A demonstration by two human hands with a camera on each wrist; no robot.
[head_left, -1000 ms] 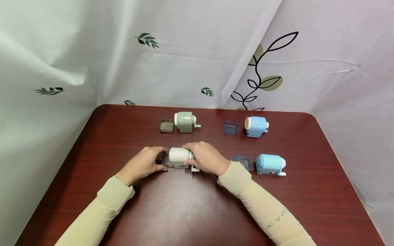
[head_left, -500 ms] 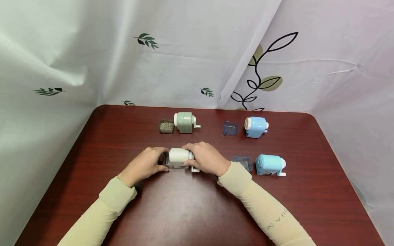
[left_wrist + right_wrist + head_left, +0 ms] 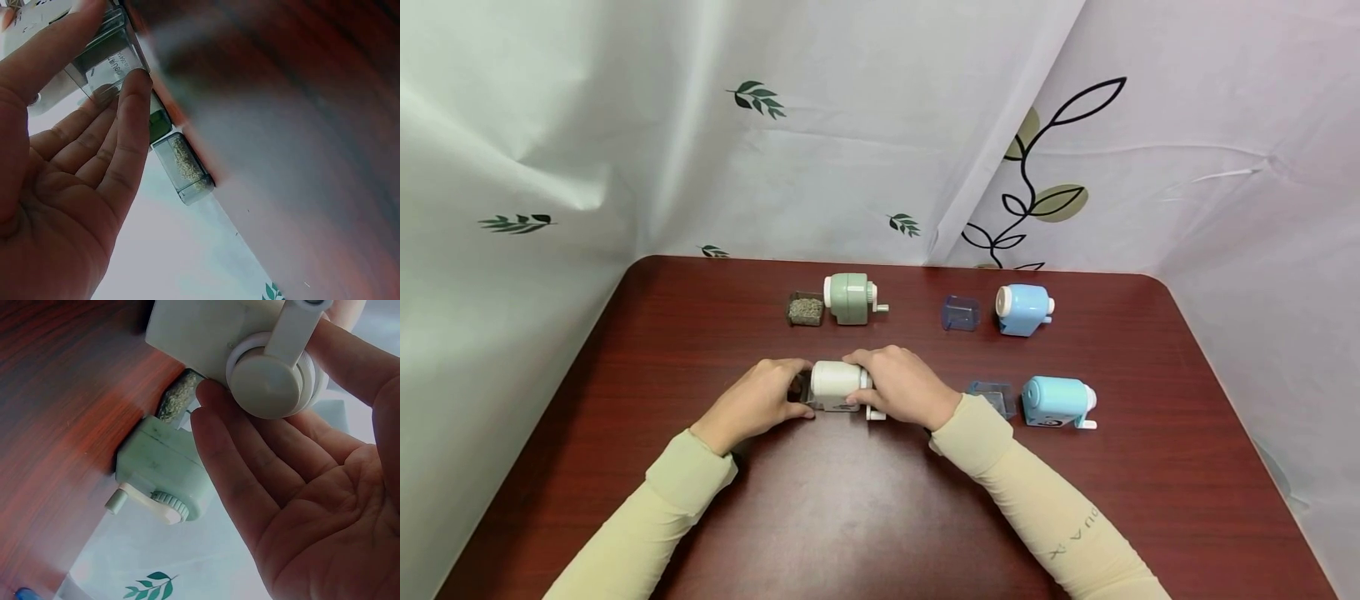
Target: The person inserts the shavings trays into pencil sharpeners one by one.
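Observation:
A white crank pencil sharpener (image 3: pixel 837 380) stands near the middle of the table. My right hand (image 3: pixel 908 387) holds its body from the crank side, with the white crank (image 3: pixel 265 384) in front of the palm in the right wrist view. On its other side, my left hand (image 3: pixel 756 400) pinches a clear shavings drawer (image 3: pixel 115 59) between thumb and fingers. The drawer sits partly inside the sharpener, and the fingers hide some of it in the head view.
Behind stand a green sharpener (image 3: pixel 852 298) and its drawer of shavings (image 3: pixel 806 310). To the right are a blue sharpener (image 3: pixel 1025 309) with a loose drawer (image 3: pixel 961 312) and a turquoise sharpener (image 3: pixel 1057 400) with another drawer (image 3: pixel 992 398) near my right sleeve.
My left hand has shifted slightly right, and less of the clear drawer shows outside the white sharpener. The right hand and the sharpener have stayed in place.

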